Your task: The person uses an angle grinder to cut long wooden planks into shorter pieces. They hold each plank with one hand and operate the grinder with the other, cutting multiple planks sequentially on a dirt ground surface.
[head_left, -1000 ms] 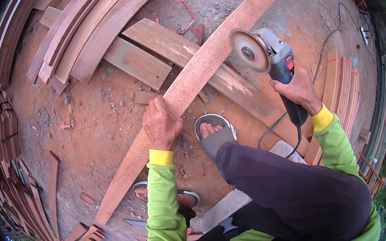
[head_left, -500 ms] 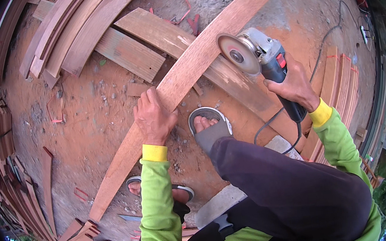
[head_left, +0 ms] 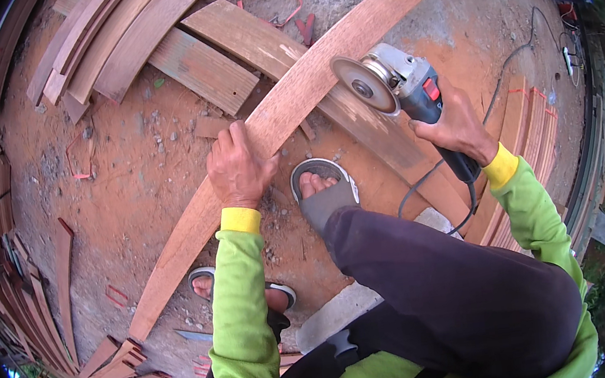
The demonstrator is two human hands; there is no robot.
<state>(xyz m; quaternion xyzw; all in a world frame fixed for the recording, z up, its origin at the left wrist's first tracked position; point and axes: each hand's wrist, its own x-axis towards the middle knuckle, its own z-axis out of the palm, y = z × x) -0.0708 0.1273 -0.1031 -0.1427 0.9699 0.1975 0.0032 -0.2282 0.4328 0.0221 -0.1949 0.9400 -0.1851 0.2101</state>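
Observation:
A long reddish-brown wooden plank (head_left: 312, 72) runs diagonally from the lower left to the upper right. My left hand (head_left: 237, 168) is closed over it near its middle, fingers across its far edge. In my right hand (head_left: 459, 122) is an angle grinder (head_left: 422, 93), grey at the head and dark on the body, with a red switch. Its round disc (head_left: 364, 86) overlaps the plank's near edge in the picture; whether they touch I cannot tell. Two boards lie crosswise beneath the plank, the longer weathered board (head_left: 365, 118) nearest the grinder.
The grinder's cord (head_left: 499, 84) curves over the ground at right. Stacked boards (head_left: 143, 35) lie at the upper left, another stack (head_left: 530, 155) at right. Wood offcuts (head_left: 117, 367) are at the lower left. My sandalled foot (head_left: 323, 186) stands beside the plank, near a concrete block (head_left: 336, 319).
The grinder has shifted slightly left, bringing its disc over the plank's near edge. My left hand keeps its place on the plank. The whole view has shifted a little.

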